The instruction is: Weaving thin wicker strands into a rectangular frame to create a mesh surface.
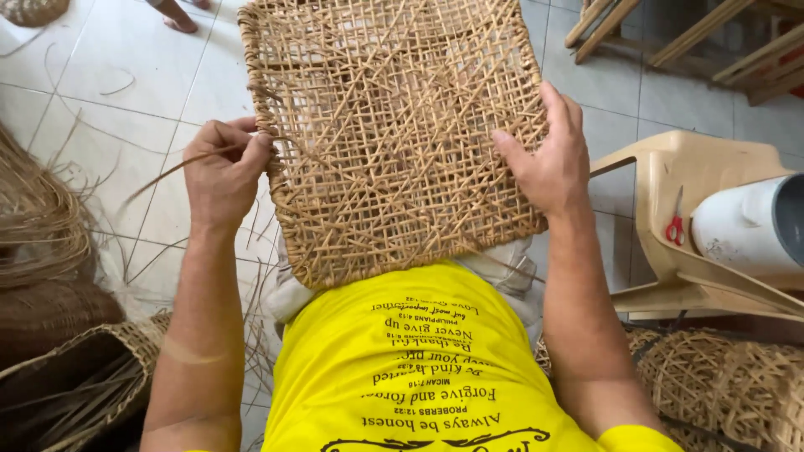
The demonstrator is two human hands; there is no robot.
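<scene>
On the lap, just above the yellow shirt (419,368), rests a woven rattan panel (389,134). At nine o'clock the left hand (224,172) pinches a loose strand (159,177) at the panel's edge; at three o'clock the right hand (544,155) lies open and flat, steadying it. Weaving looks underway; pulling that strand snug likely calls for steady tension. Red scissors (675,226) sit on a plastic chair (695,218). The panel's top edge is cut off.

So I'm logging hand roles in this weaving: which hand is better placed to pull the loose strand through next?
Probably the left hand: it already pinches the strand at the woven panel edge. The right hand lies flat on the panel, steadying it.
</scene>
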